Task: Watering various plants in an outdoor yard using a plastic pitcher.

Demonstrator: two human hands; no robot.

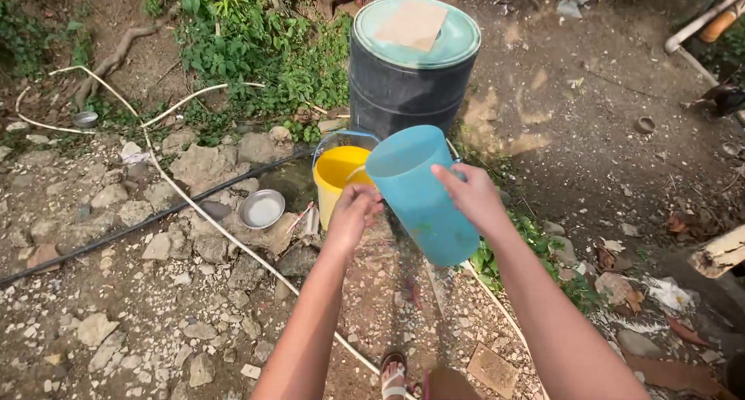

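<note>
Harsh daylight, dappled shadows; barrel (411, 58) lid glares; corners perhaps slightly warped, sharp.

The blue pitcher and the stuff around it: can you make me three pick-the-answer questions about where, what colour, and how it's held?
1. Where is the yellow bucket?
A. in front of the dark barrel
B. on top of the barrel
C. beside the metal bowl's hose

2. What colour is the barrel's lid?
A. red
B. green
C. white

3. How is the blue pitcher held?
A. upright
B. lying on the ground
C. tipped, mouth toward the bucket

Answers: 1 A, the yellow bucket stands before the barrel. 2 B, the lid is pale green. 3 C, the right hand tilts the blue pitcher; the left hand is at its rim.
</note>
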